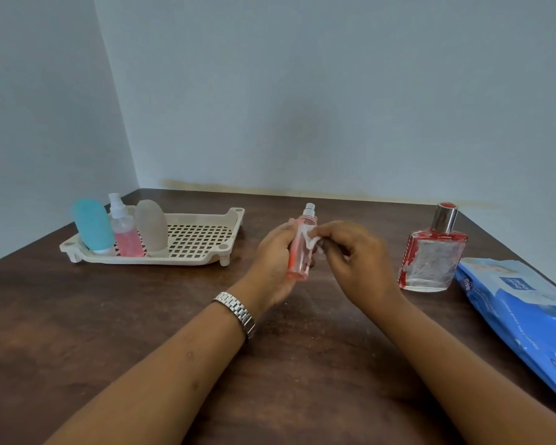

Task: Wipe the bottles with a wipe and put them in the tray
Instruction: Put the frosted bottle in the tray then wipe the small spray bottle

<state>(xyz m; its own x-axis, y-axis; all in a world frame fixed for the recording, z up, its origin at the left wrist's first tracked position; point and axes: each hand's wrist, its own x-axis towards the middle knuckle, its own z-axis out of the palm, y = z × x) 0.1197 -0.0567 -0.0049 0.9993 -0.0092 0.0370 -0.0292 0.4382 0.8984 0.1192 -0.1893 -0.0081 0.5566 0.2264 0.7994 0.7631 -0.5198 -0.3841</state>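
Note:
My left hand (272, 256) grips a slim pink spray bottle (302, 252) upright above the table's middle. A small white wipe (312, 240) is pinched in my right hand (355, 255) and pressed against the bottle's side. The cream slotted tray (199, 239) stands at the back left. In its left end stand a teal bottle (92, 226), a small pink spray bottle (126, 232) and a beige bottle (151, 226). A square glass bottle with red trim and a silver cap (432, 252) stands on the table to the right.
A blue pack of wet wipes (520, 313) lies at the table's right edge. The dark wooden table (142, 316) sits in a corner, with walls behind and to the left.

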